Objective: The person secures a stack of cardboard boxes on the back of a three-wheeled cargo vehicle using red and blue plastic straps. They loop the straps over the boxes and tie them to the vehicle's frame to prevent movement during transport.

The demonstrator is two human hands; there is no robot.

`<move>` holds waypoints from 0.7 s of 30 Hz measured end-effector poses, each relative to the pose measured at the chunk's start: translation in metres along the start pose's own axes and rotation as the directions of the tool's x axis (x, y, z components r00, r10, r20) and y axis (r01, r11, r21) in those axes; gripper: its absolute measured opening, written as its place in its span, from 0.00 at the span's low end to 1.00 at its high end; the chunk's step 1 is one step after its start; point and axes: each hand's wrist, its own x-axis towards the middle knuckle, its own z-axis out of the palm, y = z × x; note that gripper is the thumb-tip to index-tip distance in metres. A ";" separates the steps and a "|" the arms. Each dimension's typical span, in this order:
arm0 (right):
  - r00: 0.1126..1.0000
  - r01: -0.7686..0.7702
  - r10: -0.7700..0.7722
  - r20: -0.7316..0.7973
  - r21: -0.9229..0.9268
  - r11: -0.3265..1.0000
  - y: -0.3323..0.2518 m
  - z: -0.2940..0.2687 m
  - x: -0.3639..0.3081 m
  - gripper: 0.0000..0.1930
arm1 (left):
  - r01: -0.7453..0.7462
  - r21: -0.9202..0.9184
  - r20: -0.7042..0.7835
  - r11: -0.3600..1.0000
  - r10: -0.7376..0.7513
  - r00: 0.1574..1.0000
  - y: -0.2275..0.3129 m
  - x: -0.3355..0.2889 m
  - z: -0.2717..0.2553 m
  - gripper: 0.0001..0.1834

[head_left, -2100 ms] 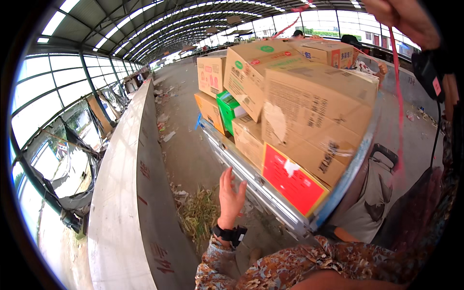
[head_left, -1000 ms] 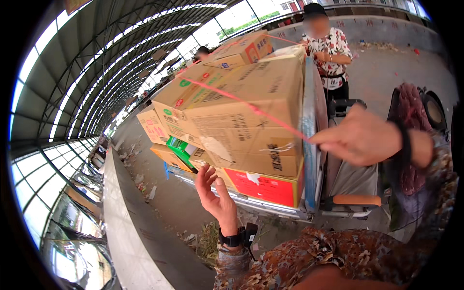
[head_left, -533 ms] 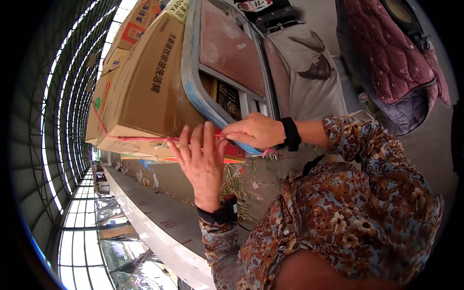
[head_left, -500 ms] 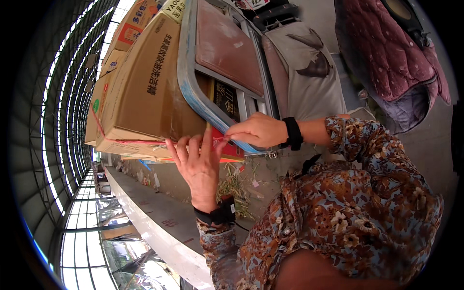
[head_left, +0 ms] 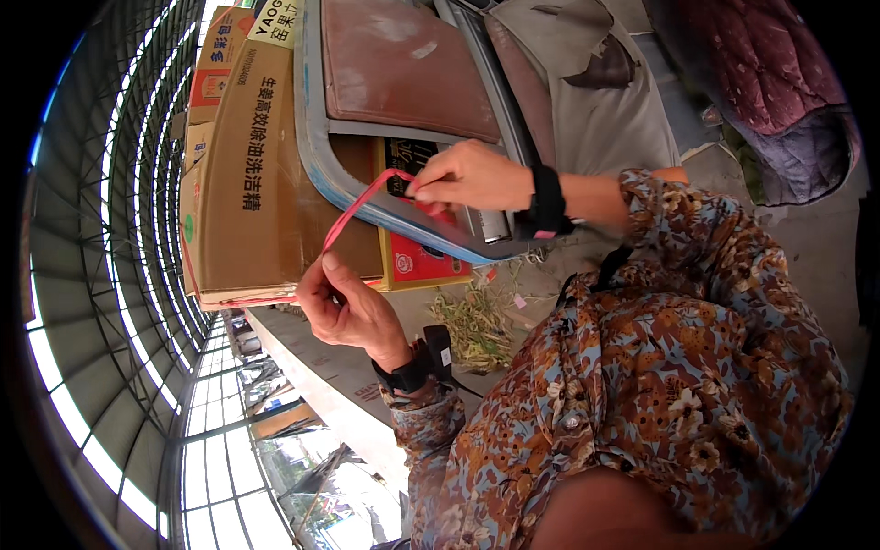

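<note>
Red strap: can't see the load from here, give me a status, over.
Left hand and right hand both pinch the red strap. Strap runs over the blue cart rail, against the cardboard boxes. Nothing blocking.

boxes (head_left: 247, 165) block left | metal rail (head_left: 316, 165) crowds hands | below open

Long-sleeved shirt (head_left: 660, 385), brown-orange floral print on blue-grey, buttoned front. Black wristband (head_left: 547, 202) on right wrist. Black watch-like device (head_left: 417, 362) strapped on left wrist.
</note>
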 end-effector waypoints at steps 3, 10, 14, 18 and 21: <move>0.998 -0.066 0.056 0.035 0.429 0.901 -0.022 0.036 0.029 0.12 | -0.046 0.016 -0.033 0.999 0.047 0.998 -0.005 -0.001 0.000 0.05; 0.862 0.331 -0.434 -0.262 -0.358 0.873 -0.005 0.075 0.036 0.08 | -0.377 0.506 0.225 0.776 0.304 0.926 -0.038 -0.015 -0.006 0.06; 0.876 0.319 -0.393 -0.278 -0.277 0.906 0.006 0.081 0.030 0.17 | -0.437 0.539 0.237 0.720 0.368 0.899 -0.045 -0.023 0.000 0.08; 0.924 0.296 -0.326 -0.199 -0.164 0.941 0.001 0.061 0.013 0.24 | -0.396 0.600 0.227 0.695 0.327 0.917 -0.048 -0.032 0.009 0.05; 0.945 0.052 -0.012 -0.326 0.115 0.992 0.024 0.047 0.006 0.15 | -0.323 0.659 0.199 0.679 0.256 0.946 -0.049 -0.028 0.015 0.06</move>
